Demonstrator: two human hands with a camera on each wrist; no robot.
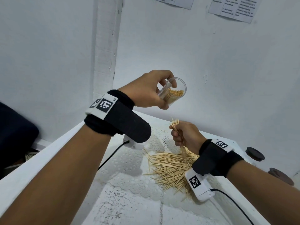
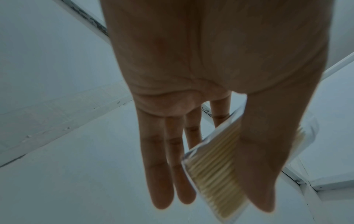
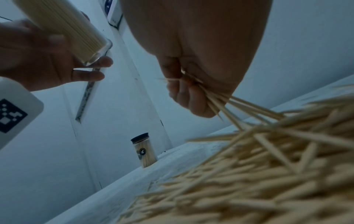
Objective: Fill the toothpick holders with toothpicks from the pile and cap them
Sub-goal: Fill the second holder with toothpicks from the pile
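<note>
Holding the clear holder (image 1: 174,93) tilted in my left hand (image 1: 146,93), mouth towards my right hand (image 1: 186,135) just below, which pinches a toothpick bundle (image 1: 176,125) upright above the pile (image 1: 172,168). Left wrist: thumb and fingers clamp the part-filled holder, its long axis slanting. Right wrist: my fist grips the bundle; a capped holder (image 3: 143,151) stands behind.

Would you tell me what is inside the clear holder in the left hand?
The clear holder in the left hand holds packed toothpicks, uncapped. The fingers hide part of its wall.
</note>
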